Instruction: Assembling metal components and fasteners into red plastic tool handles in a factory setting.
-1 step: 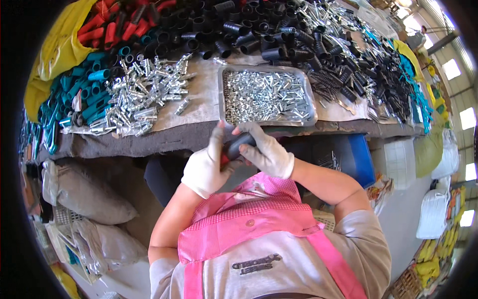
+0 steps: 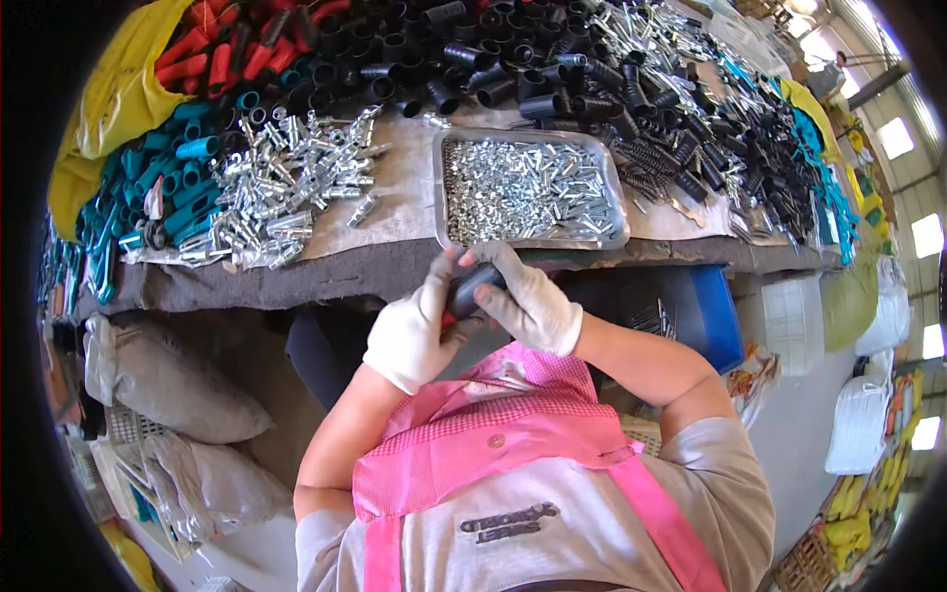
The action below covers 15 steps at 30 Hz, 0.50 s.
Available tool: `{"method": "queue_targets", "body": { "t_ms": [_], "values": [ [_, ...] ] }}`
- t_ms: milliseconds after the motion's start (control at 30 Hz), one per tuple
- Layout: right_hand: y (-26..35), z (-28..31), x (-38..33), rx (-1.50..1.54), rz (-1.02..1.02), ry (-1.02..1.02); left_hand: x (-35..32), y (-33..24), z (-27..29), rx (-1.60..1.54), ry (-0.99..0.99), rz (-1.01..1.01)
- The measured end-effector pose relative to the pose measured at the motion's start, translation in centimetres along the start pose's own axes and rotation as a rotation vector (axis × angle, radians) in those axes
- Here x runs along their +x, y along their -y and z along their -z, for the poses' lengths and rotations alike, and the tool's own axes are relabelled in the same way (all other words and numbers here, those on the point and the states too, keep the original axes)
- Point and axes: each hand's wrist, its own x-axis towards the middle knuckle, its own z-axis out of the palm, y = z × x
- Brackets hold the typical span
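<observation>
Nothing has visibly shifted since the earlier frame: both gloved hands sit in the same place, just below the near rim of the metal tray point(image 2: 617, 212), closed together around one small part. The left hand point(image 2: 409, 331) wraps the lower end of a dark grey sleeve-like grip point(image 2: 472, 288), with a hint of red showing beneath it, while the right hand point(image 2: 528, 301) curls over its upper end, fingers bent and pressing. Neither hand is open; both have hold of the same piece, which hangs in the air between the tray and the person's pink apron point(image 2: 493, 454).

The tray holds a heap of small bright metal pieces and rests on the grey-covered surface point(image 2: 395, 261). Left of the tray lies a spread of shiny metal fittings point(image 2: 286, 187), beyond them teal grips point(image 2: 168, 183); behind the tray are black grips point(image 2: 444, 59) and red ones point(image 2: 212, 54).

Judging by the grasp, the step in hand looks like seating or twisting the sleeve onto its mate. The next move would seem to call for firm, aligned pressure from both hands, since a skewed push could jam the piece.
</observation>
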Motion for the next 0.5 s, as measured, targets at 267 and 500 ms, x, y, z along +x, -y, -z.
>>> {"method": "queue_targets", "body": {
  "t_ms": [267, 500],
  "values": [
    [-5.6, 6.3, 11.5, -1.013, 0.545, -0.137, -0.4, 1.8, -2.3, -0.483, -0.202, 0.325],
    [-3.5, 7.6, 11.8, -0.780, 0.549, -0.282, -0.7, 2.9, -2.1, -0.671, -0.212, 0.322]
  ]
}}
